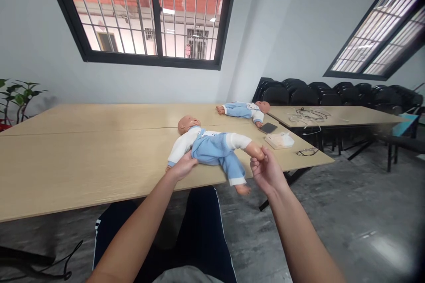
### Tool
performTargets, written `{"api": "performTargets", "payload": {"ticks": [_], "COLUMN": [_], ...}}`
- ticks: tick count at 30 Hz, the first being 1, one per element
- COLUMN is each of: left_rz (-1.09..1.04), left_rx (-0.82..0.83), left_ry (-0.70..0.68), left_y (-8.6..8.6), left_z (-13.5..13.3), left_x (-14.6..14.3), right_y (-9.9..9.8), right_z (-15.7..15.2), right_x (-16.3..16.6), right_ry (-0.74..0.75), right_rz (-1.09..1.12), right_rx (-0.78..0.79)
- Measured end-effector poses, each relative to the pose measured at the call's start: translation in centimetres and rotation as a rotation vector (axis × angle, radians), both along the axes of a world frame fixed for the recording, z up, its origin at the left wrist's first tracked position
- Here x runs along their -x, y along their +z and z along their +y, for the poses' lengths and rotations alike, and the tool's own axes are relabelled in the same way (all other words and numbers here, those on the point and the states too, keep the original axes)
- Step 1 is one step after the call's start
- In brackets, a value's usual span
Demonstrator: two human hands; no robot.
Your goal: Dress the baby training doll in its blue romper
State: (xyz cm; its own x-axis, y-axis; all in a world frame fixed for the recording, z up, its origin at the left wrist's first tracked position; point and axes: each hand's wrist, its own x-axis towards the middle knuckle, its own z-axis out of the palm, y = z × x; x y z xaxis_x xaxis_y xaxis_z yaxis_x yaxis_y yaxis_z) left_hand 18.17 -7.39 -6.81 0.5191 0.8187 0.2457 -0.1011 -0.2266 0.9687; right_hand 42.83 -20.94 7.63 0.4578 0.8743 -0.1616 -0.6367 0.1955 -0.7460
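near doll held at hip and foot, one leg over the table edge

the near doll (210, 147) lies face up across the front right part of the wooden table (99, 159), head toward the far side, in a white top and blue trousers (215, 152). the worker's left hand (183, 166) rests against its side at the waist, thumb on the cloth, fingers partly curled. whether it truly grips cannot be told, as the fingertips are hidden. the right hand (266, 170) is closed, thumb and fingers pinched about the end of the bare raised leg (253, 149), where the white cuff (238, 141) sits well above the ankle. the other foot (243, 189) hangs past the table edge.

assessment: the holding is sound in principle, one hand steadying the body, one guiding the limb. the left hand would do best to bear down flat and firm at the hip, since the doll sits close to the edge and could slide. the right should hold nearer the ankle than the toes and move the leg gently in line with the hip, without twisting.

surroundings: a second doll (241, 110) lies behind, with a dark flat object (268, 128) and glasses (307, 152) to the right, apart from both hands.
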Motion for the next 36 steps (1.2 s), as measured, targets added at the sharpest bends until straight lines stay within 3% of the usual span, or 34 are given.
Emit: {"api": "performTargets", "payload": {"ticks": [3,10,16,20,22,27,32,36], "left_rz": [0.267,0.393,0.296,0.148,0.066,-0.165,-0.299,-0.219], "left_rx": [-0.172,-0.282,-0.122,0.043,0.158,0.421,0.569,0.681], "left_ry": [-0.027,-0.011,0.271,0.415,0.449,0.456,0.405,0.241], "left_y": [1.1,2.4,1.9,2.0,2.0,2.1,2.4,2.8], "left_z": [1.1,3.2,4.2,4.5,4.3,2.2,-2.9,-8.3], "left_x": [1.5,3.2,1.9,0.7,0.0,-1.3,0.0,3.4], "right_y": [0.1,0.2,-1.3,-3.6,-5.1,-9.4,-13.6,-15.4], "right_z": [-0.1,-0.4,-1.3,-3.0,-4.2,-7.2,-7.9,-7.5], "right_x": [0.0,0.0,-0.3,-0.1,0.9,6.8,13.8,18.4], "right_ry": [0.003,0.019,0.000,-0.102,-0.080,0.174,0.146,0.166], "right_rz": [-0.015,-0.090,-0.285,-0.453,-0.493,-0.619,-0.946,-1.061], "right_rx": [0.004,0.009,-0.024,-0.051,-0.039,0.064,-0.028,-0.086]}}
